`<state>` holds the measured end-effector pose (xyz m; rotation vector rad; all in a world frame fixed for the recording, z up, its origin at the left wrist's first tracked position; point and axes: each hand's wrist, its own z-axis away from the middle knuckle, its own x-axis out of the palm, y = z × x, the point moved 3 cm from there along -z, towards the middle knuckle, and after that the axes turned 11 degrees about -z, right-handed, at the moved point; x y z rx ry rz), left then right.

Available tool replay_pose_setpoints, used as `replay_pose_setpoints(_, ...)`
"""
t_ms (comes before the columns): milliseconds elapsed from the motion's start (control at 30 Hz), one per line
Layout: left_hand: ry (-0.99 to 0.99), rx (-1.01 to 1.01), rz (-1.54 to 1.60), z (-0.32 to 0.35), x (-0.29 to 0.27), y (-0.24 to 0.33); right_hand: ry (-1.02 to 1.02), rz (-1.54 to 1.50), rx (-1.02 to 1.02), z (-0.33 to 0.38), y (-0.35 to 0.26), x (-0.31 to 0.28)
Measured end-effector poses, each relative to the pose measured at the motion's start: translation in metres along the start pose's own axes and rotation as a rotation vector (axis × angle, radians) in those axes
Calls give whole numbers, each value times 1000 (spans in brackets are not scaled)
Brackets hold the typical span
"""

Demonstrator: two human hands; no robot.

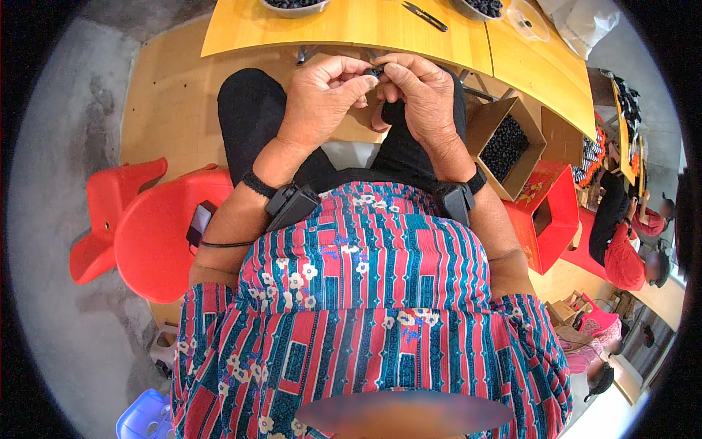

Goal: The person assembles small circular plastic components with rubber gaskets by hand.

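Note:
Between my fingertips, just in front of the table edge, is a small black piece [375, 72]; its exact kind is too small to make out. My left hand [325, 95] pinches it from the left with thumb and forefinger. From the other side my right hand [420, 91] grips the same piece, also thumb against forefinger. Both hands hover over my lap and touch or nearly touch at the tips. Fingers cover most of the piece.
On the yellow table [351, 29] are a bowl of black pieces [296, 7], another bowl [482, 9], a black cutter [424, 16] and a clear lid [528, 20]. A carton of black pieces [504, 146] stands right, above a red box [545, 216]. Red chairs [168, 234] are left; other people sit far right.

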<state>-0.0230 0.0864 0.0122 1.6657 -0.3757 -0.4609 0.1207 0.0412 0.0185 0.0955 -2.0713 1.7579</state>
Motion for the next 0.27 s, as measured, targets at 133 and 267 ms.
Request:
replay_pose_setpoints(133,-3,1,-14,-1,-1,0,-7,75,10,0,0,-2)
replay_pose_setpoints(267,-7,-6,-26,0,-1,2,-76,208,-32,-1,-6,1)
